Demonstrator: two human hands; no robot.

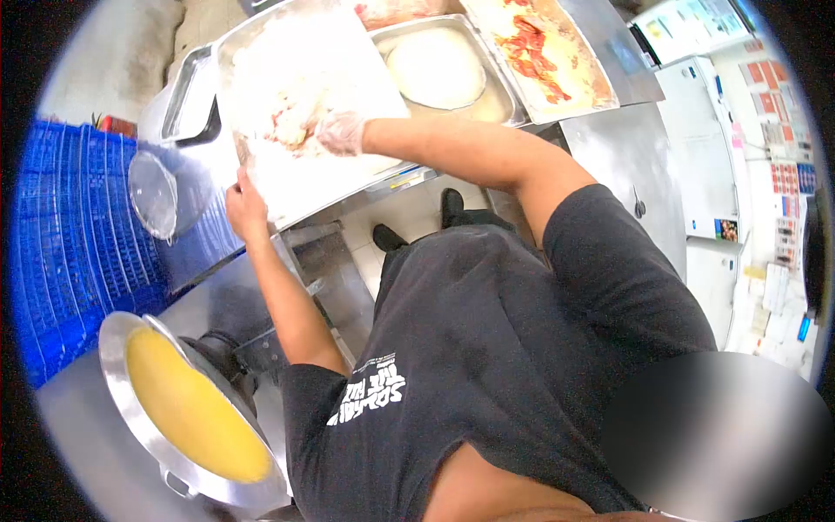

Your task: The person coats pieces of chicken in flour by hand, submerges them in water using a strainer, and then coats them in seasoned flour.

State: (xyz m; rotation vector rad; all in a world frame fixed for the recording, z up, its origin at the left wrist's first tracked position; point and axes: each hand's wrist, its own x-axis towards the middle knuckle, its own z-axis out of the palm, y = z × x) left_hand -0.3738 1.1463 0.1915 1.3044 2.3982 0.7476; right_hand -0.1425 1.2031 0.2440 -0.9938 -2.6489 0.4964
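My left hand (247,209) is bare and holds the near left edge of a large tray (228,74) full of white powder. My right hand (340,133), in a clear glove, is down in that powder, its fingers bent against coated reddish pieces (291,130). What lies between those fingers is too small to make out. Right of this tray stands a metal pan (503,103) with a round bowl of pale liquid (435,68). Beyond it, a tray (600,97) holds red strips (531,56) in a yellowish mix.
Blue crates (87,235) are stacked at the left. An empty metal pan (190,91) and a round sieve (153,196) rest nearby. A big bowl of yellow liquid (196,409) is at the lower left. Scissors (639,207) lie on the right counter (622,165).
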